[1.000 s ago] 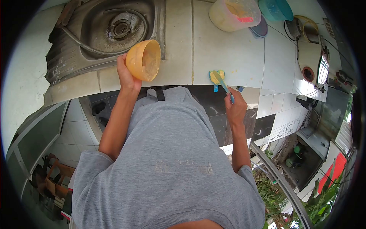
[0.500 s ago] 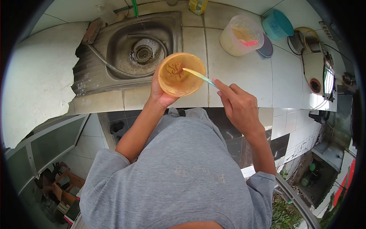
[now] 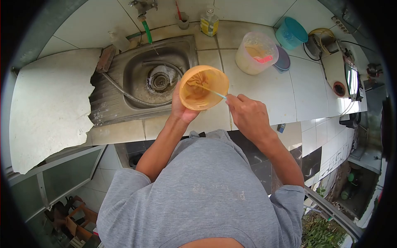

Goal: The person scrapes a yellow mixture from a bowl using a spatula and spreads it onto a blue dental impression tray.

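Note:
My left hand (image 3: 186, 108) is wrapped round the side of an orange tub (image 3: 223, 76), tilted so that its mouth faces me. Brownish-orange paste (image 3: 197, 82) with streaks and ridges coats the inside. In my right hand (image 3: 249, 115) a slim light-blue utensil (image 3: 217, 94) is pinched between thumb and fingers, its far end reaching into the tub and the paste. The shape of that end is hidden. Both hands are over the counter's front edge, to the right of the steel sink (image 3: 192, 47).
A green hose (image 3: 146, 31) hangs from the tap above the sink. On the tiled counter (image 3: 264, 95) stand a bottle of yellow liquid (image 3: 209, 25), a whitish tub (image 3: 248, 62) with a pink-handled tool (image 3: 264, 59), and a teal bucket (image 3: 292, 35). A broken-edged white board (image 3: 53, 99) lies left.
The utensil's end has gone from above the tub's rim down into the paste. The view has tilted up, showing the tap and more wall. Both hands keep their holds.

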Motion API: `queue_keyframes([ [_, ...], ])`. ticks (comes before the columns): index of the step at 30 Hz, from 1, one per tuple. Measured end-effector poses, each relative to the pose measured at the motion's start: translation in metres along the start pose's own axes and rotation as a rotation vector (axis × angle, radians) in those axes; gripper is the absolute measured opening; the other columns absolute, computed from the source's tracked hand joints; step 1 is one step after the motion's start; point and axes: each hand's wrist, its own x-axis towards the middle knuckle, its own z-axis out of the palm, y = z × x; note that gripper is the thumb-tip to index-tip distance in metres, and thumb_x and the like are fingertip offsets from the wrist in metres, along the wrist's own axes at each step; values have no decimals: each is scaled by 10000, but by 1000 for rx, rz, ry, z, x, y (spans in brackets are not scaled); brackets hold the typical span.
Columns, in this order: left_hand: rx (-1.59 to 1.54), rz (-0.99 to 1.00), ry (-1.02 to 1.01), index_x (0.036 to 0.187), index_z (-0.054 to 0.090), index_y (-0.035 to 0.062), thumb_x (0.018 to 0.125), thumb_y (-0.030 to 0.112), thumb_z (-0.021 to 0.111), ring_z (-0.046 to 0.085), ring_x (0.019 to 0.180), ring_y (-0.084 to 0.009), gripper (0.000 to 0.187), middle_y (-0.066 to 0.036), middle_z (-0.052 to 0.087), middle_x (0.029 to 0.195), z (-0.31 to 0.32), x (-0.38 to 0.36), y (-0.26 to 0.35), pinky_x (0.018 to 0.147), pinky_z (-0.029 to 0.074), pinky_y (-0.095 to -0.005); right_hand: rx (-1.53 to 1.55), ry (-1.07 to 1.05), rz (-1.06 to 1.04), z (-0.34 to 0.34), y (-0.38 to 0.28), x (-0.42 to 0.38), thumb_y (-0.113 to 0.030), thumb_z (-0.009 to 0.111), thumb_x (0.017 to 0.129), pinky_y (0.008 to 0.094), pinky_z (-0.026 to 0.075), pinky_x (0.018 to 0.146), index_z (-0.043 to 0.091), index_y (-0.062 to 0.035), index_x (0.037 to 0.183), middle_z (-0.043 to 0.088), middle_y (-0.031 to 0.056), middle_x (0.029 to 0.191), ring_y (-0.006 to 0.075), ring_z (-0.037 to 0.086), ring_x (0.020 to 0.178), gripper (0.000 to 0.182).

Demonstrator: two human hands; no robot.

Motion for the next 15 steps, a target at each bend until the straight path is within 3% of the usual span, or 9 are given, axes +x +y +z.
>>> queue_keyframes([
  [1, 10, -4, -8, 1264, 557, 113, 965, 406, 457, 546, 1179, -270, 430, -91, 579, 1268, 4, -1, 1, 1022, 439, -491, 46, -109, -51, 0, -3, -1, -131, 599, 900, 350, 493, 510, 610, -67, 901, 583, 68, 679, 244, 619, 570, 65],
  [3, -113, -34, -3, 1253, 563, 110, 964, 406, 471, 551, 1175, -255, 424, -88, 587, 1256, 13, -5, 2, 1012, 448, -479, 79, -74, -28, -1, -7, -1, -141, 590, 907, 347, 492, 490, 594, -60, 872, 582, 70, 674, 244, 614, 551, 88],
  [5, -122, -32, -29, 1256, 558, 102, 962, 402, 478, 551, 1174, -252, 428, -90, 595, 1246, 17, -2, 2, 1010, 452, -472, -42, 145, 78, 2, -8, 0, -151, 600, 903, 353, 492, 479, 590, -54, 847, 575, 68, 661, 241, 611, 541, 112],
  [9, 58, -33, -75, 1260, 552, 90, 974, 393, 457, 565, 1156, -251, 427, -87, 601, 1238, 19, 9, 5, 1005, 458, -454, -83, 117, 71, 4, -13, -1, -154, 606, 901, 339, 491, 471, 615, -50, 880, 572, 60, 657, 230, 611, 536, 107],
  [11, 165, -24, -64, 1262, 550, 89, 980, 397, 445, 573, 1142, -248, 430, -83, 603, 1234, 20, 10, 5, 1002, 461, -446, 33, 50, 70, -10, -19, -5, -142, 621, 882, 329, 501, 484, 649, -69, 1051, 580, 62, 714, 218, 622, 558, 187],
  [12, 147, -33, -76, 1263, 549, 84, 985, 401, 434, 578, 1132, -246, 437, -86, 603, 1233, 21, 6, 7, 996, 464, -440, 29, 55, 78, -12, -18, -3, -142, 621, 882, 329, 501, 484, 649, -69, 1051, 580, 62, 714, 218, 622, 558, 187],
  [14, 52, -90, -116, 1271, 543, 66, 986, 402, 422, 579, 1126, -245, 456, -100, 599, 1237, 27, 5, 11, 986, 466, -443, -161, 203, 60, -13, -15, 1, -130, 636, 855, 331, 509, 501, 639, -109, 1193, 576, 67, 770, 212, 626, 581, 339],
  [15, 54, -98, -116, 1271, 543, 66, 986, 402, 422, 579, 1126, -245, 456, -100, 599, 1237, 32, 7, 11, 986, 466, -443, -162, 204, 68, -11, -16, -2, -130, 636, 855, 331, 509, 501, 639, -109, 1193, 576, 67, 770, 212, 626, 581, 339],
])
